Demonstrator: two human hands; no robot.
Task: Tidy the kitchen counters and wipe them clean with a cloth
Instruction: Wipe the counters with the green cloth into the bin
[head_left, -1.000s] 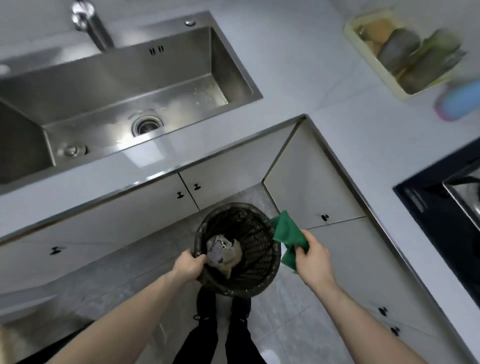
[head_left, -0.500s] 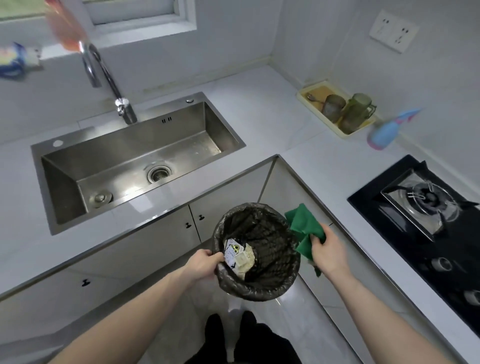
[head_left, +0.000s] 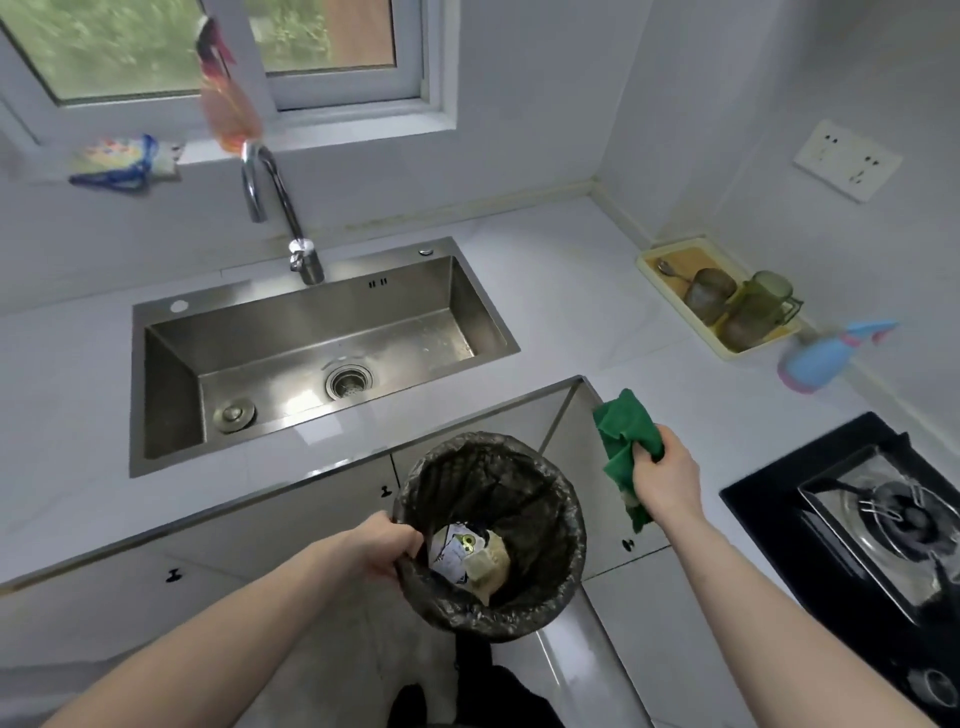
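Left hand (head_left: 382, 545) fingers clamp the rim of the black-lined waste bin (head_left: 545, 613); right hand (head_left: 662, 480) fingers close around a bunched green cloth (head_left: 621, 436), beside the counter (head_left: 597, 291) corner.

Place: a home kitchen, small, with an L-shaped white desk (head_left: 561, 291) across the middle of the frame.
Sink: a steel sink (head_left: 311, 358) set into it at centre left, a curved tap (head_left: 275, 208) behind.
Cooking: a black gas hob (head_left: 872, 525) at lower right.
Storage: pale cupboard doors (head_left: 291, 525) under the desk.
Dishes: a yellow tray (head_left: 675, 260) with glass mugs (head_left: 748, 306) at right.
Walls: a window (head_left: 332, 41) at the top, a wall socket (head_left: 847, 158) at upper right.
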